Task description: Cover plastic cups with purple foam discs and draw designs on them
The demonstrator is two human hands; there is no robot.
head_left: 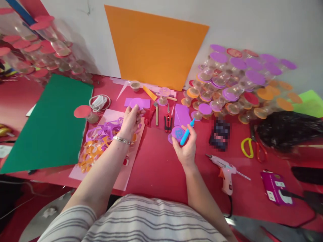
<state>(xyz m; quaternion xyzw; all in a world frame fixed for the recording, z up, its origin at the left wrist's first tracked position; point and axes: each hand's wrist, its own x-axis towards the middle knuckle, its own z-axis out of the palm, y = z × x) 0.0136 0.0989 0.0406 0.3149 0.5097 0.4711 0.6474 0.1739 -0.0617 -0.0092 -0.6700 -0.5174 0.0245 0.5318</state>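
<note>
My left hand (131, 120) reaches over the pile of scraps, its fingers closed at the near edge of a plain purple disc (136, 102). Purple rectangular sheets (145, 103) lie beneath that disc. A light blue marker (187, 133) is gripped in my right hand (188, 148), its tip pointing up and away. The same hand's thumb touches a purple round top (178, 133) covered in blue scribbles; a second purple round shows partly below it. What my right fingers do underneath is hidden.
Cut scraps (94, 151) lie on a pink sheet at left, beside a green board (52, 124). Hourglass-shaped pieces (222, 80) crowd the back right. Pliers (168, 121), a hammer (156, 115), a glue gun (226, 173) and scissors (248, 148) lie on the red table.
</note>
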